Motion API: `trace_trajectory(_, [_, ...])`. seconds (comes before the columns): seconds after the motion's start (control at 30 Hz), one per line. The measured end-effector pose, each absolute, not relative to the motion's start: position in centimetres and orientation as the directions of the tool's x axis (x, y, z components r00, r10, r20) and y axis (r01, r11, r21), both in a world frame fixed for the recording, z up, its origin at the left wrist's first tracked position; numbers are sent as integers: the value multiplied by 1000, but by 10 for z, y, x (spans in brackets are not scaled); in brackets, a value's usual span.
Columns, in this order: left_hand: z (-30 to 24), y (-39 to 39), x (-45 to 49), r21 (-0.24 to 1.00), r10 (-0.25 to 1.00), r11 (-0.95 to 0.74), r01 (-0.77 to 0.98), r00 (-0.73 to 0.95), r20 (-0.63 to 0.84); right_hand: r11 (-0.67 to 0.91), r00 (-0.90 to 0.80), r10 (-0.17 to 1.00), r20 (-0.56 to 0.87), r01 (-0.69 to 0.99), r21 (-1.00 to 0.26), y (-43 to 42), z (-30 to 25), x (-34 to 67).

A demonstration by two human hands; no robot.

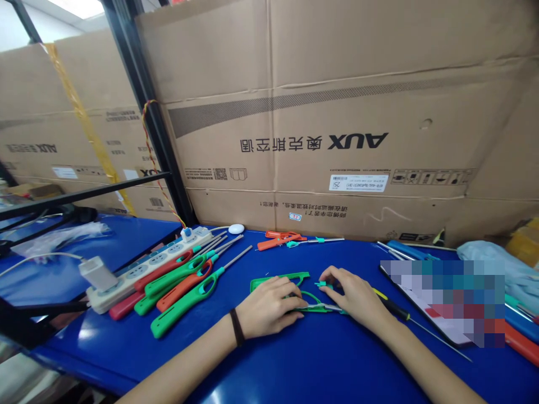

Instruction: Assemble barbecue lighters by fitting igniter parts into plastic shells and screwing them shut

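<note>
The person's left hand (272,307) is half curled, thumb and forefinger closed on a green lighter part (322,308) against the desk (286,370), seemingly to steady it. The right hand (353,294) pinches a small teal piece (324,284) above it, fingertips suiting its size. A screwdriver (393,308) lies beside the right forearm, probably for easy reach
</note>
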State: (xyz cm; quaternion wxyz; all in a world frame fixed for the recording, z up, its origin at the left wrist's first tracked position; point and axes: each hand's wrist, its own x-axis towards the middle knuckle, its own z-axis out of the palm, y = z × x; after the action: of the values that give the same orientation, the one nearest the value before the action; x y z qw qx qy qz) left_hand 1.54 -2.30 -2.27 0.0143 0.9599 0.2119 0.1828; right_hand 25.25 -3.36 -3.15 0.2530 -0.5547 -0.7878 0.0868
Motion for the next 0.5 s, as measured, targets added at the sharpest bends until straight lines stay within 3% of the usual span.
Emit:
trace_trajectory(0.27, [-33, -23, 18, 114, 357, -933, 342, 832, 425, 401, -287, 904, 315, 826, -396, -41, -31, 248])
trace_trajectory(0.5, [-33, -24, 18, 134, 385, -922, 363, 826, 411, 435, -297, 898, 324, 705, -560, -53, -17, 245])
